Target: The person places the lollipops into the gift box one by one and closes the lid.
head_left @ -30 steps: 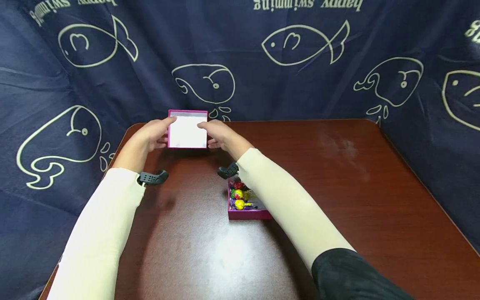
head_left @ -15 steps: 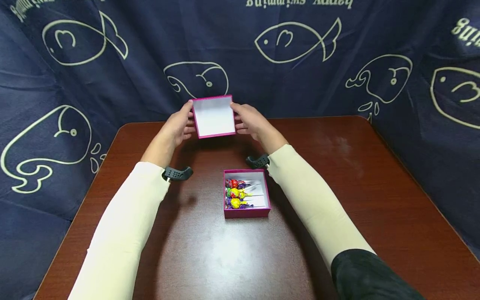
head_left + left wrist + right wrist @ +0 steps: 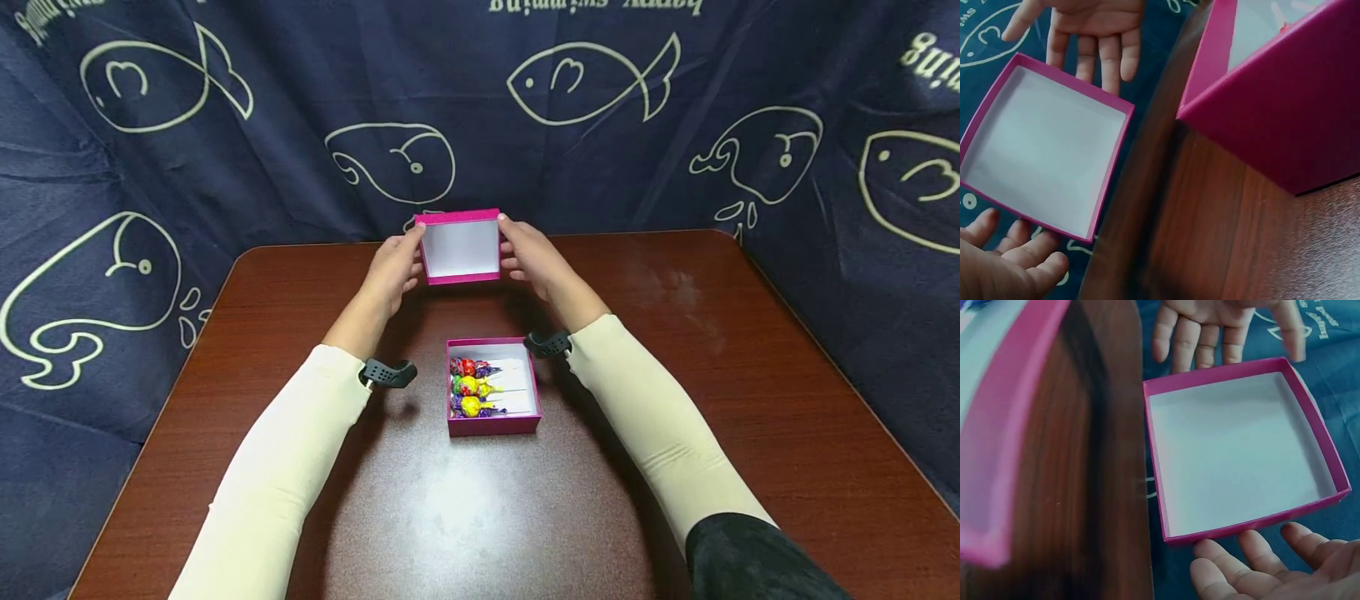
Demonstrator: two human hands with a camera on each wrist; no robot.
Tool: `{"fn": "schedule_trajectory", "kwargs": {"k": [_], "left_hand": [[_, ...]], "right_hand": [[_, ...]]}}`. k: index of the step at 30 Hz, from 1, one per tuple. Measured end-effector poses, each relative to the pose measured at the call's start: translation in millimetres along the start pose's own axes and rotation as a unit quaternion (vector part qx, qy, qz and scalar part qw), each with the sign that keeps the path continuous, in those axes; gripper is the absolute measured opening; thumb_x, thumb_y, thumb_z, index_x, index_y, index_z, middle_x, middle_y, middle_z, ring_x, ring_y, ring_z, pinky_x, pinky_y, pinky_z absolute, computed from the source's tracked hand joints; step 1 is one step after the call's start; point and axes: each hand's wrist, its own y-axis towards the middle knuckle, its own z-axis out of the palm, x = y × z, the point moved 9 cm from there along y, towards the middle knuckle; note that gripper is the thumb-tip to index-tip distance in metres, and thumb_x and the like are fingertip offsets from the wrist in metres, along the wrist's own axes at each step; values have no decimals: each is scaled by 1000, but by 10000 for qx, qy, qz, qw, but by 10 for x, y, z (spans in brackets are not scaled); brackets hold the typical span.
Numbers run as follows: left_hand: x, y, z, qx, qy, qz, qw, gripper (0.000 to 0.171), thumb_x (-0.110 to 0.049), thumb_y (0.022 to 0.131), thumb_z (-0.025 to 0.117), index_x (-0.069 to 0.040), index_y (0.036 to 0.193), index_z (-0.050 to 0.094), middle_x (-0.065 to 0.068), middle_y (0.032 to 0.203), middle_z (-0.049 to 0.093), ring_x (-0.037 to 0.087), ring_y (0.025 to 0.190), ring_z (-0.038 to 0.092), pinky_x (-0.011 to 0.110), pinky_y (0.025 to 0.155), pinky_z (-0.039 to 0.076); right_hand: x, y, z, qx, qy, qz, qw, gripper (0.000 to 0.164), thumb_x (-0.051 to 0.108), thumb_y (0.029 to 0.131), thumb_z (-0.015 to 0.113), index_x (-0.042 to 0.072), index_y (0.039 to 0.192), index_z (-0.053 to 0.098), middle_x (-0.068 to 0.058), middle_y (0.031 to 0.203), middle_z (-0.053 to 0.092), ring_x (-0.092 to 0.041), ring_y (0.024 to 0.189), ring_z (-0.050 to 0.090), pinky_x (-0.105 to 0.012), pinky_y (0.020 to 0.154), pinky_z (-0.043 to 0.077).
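Observation:
Both hands hold up a square pink box lid (image 3: 463,247), its white inside facing me, over the far part of the table. My left hand (image 3: 392,268) is at its left side, thumb by the upper corner and fingers along the wall. At the opposite side, my right hand (image 3: 537,259) holds it in the same way. In both wrist views the fingers lie along the lid's outer walls. Below it, the matching pink box (image 3: 494,426) sits uncovered on the table. Several wrapped lollipops (image 3: 472,387) lie inside, heads left and white sticks pointing right.
The brown wooden table (image 3: 675,375) reaches back to a dark blue curtain (image 3: 480,100) with fish and whale drawings. Dark straps with black mounts (image 3: 388,374) sit at both wrists, the right one overlapping the box's far right corner in the head view.
Both hands have carried the lid to the right, and its upper edge now tilts so that the pink wall shows. The right forearm no longer covers the box with the lollipops, which stayed put.

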Motion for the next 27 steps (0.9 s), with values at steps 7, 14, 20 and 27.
{"fn": "schedule_trajectory", "kwargs": {"k": [7,14,20,27], "left_hand": [[27,-61,41,-53,-19,353,9994,54,-45,99,55,-1,129,50,16,140,51,34,126,52,49,107,39],[49,-180,70,236,-19,909,9956,38,-28,98,58,1,122,52,21,129,54,33,121,53,51,107,38],[-9,-373,136,536,447,1626,9842,35,-16,95,62,4,122,53,12,116,56,19,101,56,38,94,47],[-27,-658,233,1346,1218,2634,9474,41,-3,89,70,9,126,55,22,123,58,28,108,62,36,96,49]], "right_hand": [[-60,-143,-45,-118,-85,-372,9992,55,44,104,46,5,142,45,-20,135,50,-36,119,55,-48,100,45],[-127,-344,-25,218,-34,-834,9963,42,23,103,49,-4,136,42,-27,135,47,-43,123,50,-51,101,44],[-152,-583,-120,320,-515,-1225,9906,39,16,98,55,0,133,49,-18,128,52,-37,120,53,-49,99,47],[-179,-854,-174,498,-1287,-1824,9735,39,6,92,63,0,130,53,-15,123,59,-25,107,61,-35,90,49]]}}
